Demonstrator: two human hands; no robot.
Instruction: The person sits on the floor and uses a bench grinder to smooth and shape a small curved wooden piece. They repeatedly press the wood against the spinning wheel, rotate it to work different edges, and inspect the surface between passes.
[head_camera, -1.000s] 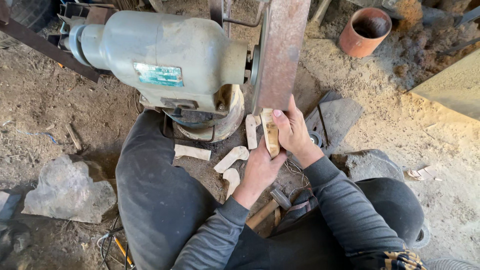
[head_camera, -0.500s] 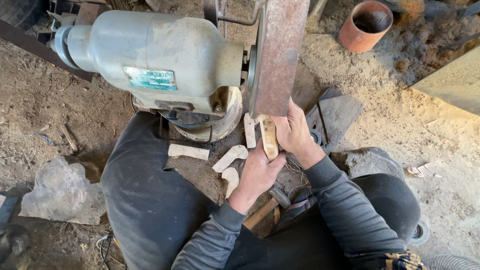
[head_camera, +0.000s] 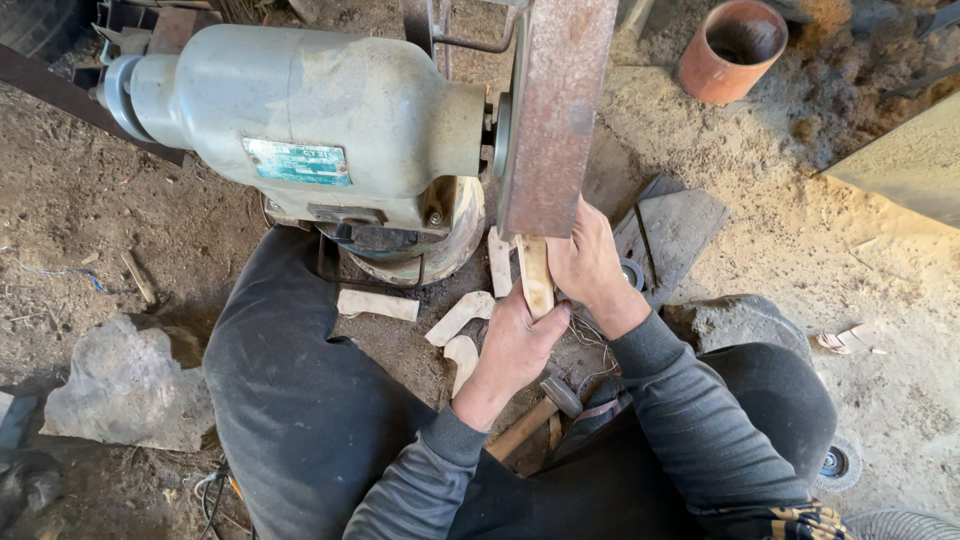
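On the left sits the grey motor (head_camera: 300, 120). My left hand (head_camera: 515, 345) and right hand (head_camera: 590, 262) pinch a small wood piece (head_camera: 535, 275) with fingers curled tight, pushing it up against the rusty sanding belt (head_camera: 555, 110). I think sanding is underway; next I must press gently and keep my fingers off the belt.

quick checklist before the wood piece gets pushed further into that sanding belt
1. Grip: left hand and right hand both clasp the wood piece: ok.
2. Contact: its top end sits at the lower edge of the rusty belt; whether they touch: cannot tell.
3. Finger clearance: right fingers lie close beside the belt edge: not ok.
4. Hand protection: both hands bare: not ok.
5. Ground nearby: cut wood blanks and a hammer lie loose by the knees: not ok.
6. Belt running: cannot tell.
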